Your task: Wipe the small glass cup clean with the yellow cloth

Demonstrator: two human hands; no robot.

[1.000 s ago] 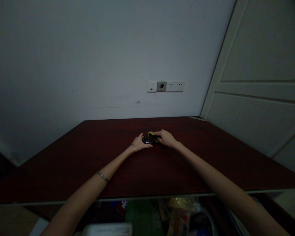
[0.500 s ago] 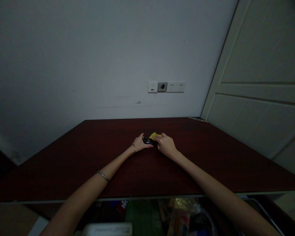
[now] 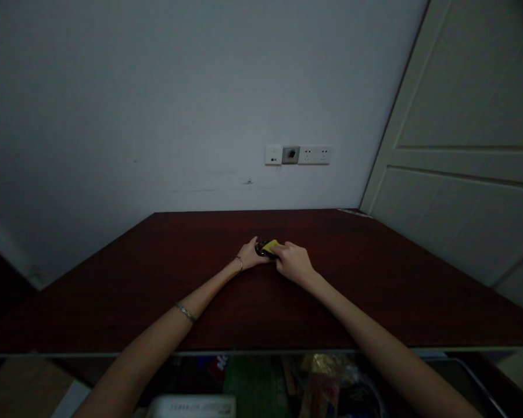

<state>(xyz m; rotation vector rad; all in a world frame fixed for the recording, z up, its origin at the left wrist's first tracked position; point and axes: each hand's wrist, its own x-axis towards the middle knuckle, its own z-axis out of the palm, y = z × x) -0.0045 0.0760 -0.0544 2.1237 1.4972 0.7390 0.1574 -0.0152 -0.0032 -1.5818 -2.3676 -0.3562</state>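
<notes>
On the dark red tabletop lies a small, dark, shiny round object, perhaps a dish or ashtray; its exact kind is too small to tell. Thumb and fingers of my left hand curve around its left side and hold it. My right hand is closed on a yellow cloth, which presses against the top of the dark object. Part of the object is hidden under the cloth and the right fingers. The left arm wears a thin bracelet at the wrist and a wider band on the forearm.
A wall with sockets rises behind the table, and a pale panelled door stands at the right. Below the front edge, an open space holds a white box, a green item and crinkled packaging.
The yellow cloth and my right fingers have shifted slightly over the dark object. My left hand keeps its hold. The whole view has moved a little.
</notes>
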